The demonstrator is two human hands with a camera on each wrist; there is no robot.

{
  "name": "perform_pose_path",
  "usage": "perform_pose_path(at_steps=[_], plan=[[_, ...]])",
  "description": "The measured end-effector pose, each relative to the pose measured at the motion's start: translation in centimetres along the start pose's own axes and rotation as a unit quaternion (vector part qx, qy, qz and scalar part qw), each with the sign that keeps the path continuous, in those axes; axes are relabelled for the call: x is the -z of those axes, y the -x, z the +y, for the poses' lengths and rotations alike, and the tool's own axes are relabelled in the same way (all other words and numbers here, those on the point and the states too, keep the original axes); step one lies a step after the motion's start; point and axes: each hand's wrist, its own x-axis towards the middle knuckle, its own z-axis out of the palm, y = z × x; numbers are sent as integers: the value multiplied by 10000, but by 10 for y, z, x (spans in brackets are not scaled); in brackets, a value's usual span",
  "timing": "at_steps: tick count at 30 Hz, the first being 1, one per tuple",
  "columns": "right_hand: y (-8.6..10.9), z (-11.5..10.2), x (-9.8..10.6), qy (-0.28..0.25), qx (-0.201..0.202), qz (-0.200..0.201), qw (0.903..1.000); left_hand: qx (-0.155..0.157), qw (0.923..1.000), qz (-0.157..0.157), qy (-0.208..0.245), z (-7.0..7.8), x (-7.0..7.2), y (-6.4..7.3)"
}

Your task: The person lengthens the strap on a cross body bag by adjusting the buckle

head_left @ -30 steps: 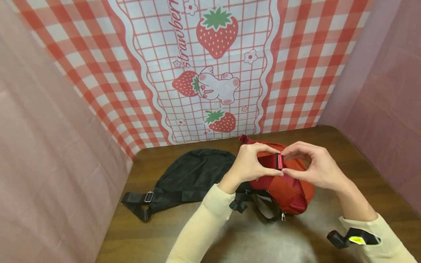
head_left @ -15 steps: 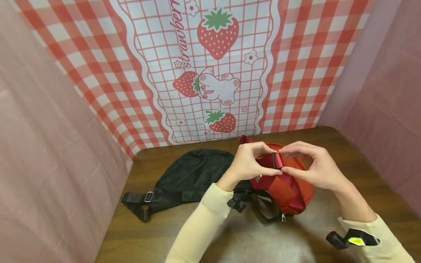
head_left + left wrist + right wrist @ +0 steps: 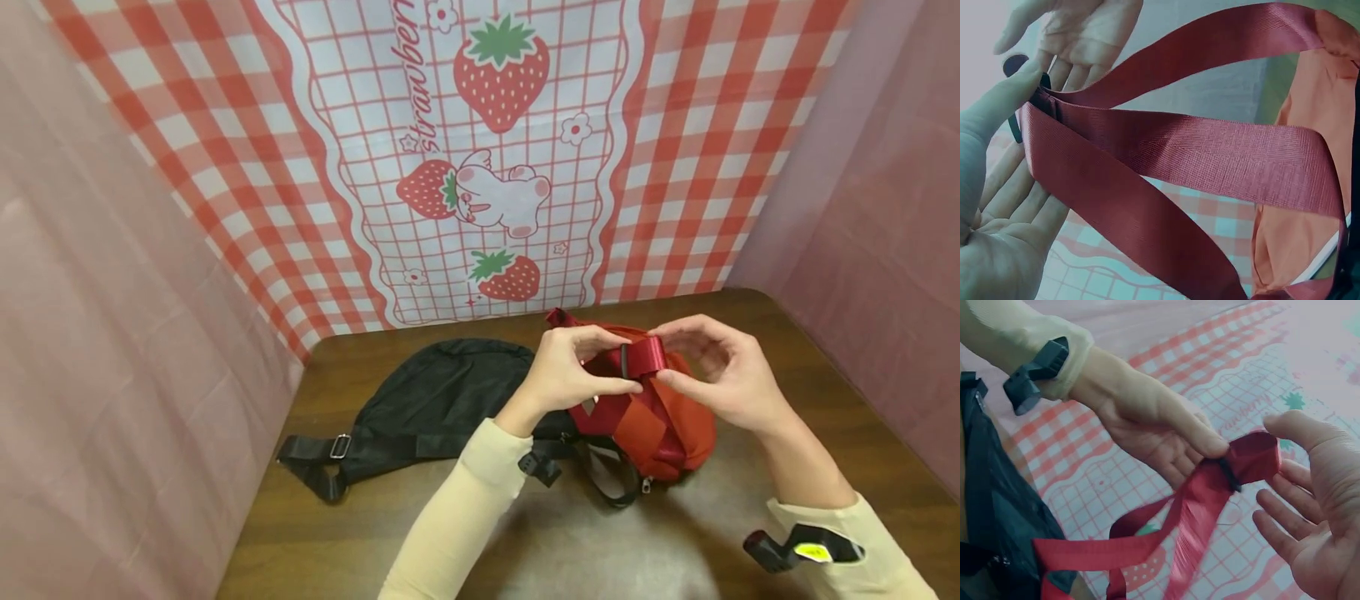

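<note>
My left hand (image 3: 562, 375) pinches a black strap slider buckle (image 3: 624, 362) between thumb and fingers. A red webbing strap (image 3: 647, 357) runs through it and stands out as a loop on the right. At that loop's edges, the thumb and fingertips of my right hand (image 3: 727, 379) hold the webbing; in the right wrist view its other fingers (image 3: 1282, 512) are spread. Several lengths of strap (image 3: 1210, 150) trail from the buckle in the left wrist view. Under both hands lies a red-orange bag (image 3: 645, 427), partly hidden by them.
A black bag (image 3: 450, 392) lies left of the red one, its strap with a metal slider (image 3: 340, 447) stretching left. Both rest on a wooden table (image 3: 360, 542). Behind hangs a strawberry-print cloth (image 3: 502, 200), with pink curtains (image 3: 112, 333) at the sides.
The red loop through the buckle has grown longer. My right hand has drawn slightly right and up, away from the buckle; my left hand stays nearly in place.
</note>
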Motion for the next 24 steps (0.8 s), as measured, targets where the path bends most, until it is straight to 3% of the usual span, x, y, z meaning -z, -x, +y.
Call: perform_pose_path(at_steps=[5,9,12,16,18,21,24], plan=[[-2,0,-4,829,-231,-59,9963,74,10000,-38,22,0,-2,-1],[-4,1,-6,93,38,474,9988,104,9999,-2,8,-1,-2,-1],[-3,2,-8,-451,109,528,9975,41,10000,-1,-54,-2,-3,-1],[-2,3,-10,-211,-93,402,9989,-63,9998,-37,-180,-3,-5,-3],[-3,3,-11,-169,-83,585,9981,-69,9998,-46,-176,-5,-7,-4],[-5,2,-11,-523,138,1037,9931,-21,9997,7,-230,-7,-9,-5],[-5,3,-11,-881,300,1140,9891,-54,9992,56,-381,-8,-10,-6]])
